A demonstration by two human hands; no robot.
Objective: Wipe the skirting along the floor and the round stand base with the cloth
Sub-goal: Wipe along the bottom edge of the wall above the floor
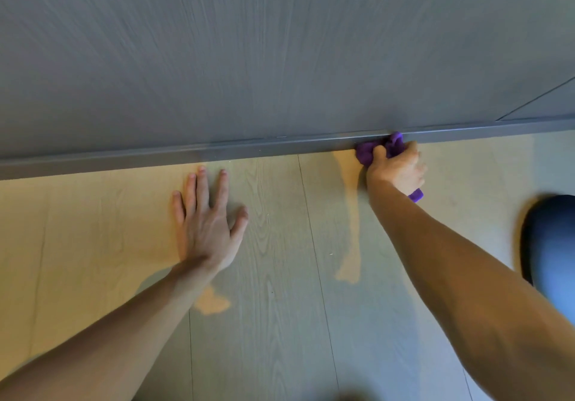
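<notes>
A right hand (396, 168) clenched around a purple cloth (381, 148) presses it to the grey skirting (217, 151), while the left hand (207, 223) lies flat and spread on the floor (280, 276). The skirting step appears underway; next likely comes sliding along it, the stand base being out of view.

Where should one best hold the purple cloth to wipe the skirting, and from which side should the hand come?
Probably by the bunched middle, from the floor side, as the right hand does now. The purple cloth is crumpled into a wad whose front presses against the low skirting. Gripping from behind leaves that front free to rub, while a tail hangs out behind the palm. The left hand rests flat on the floor.
</notes>
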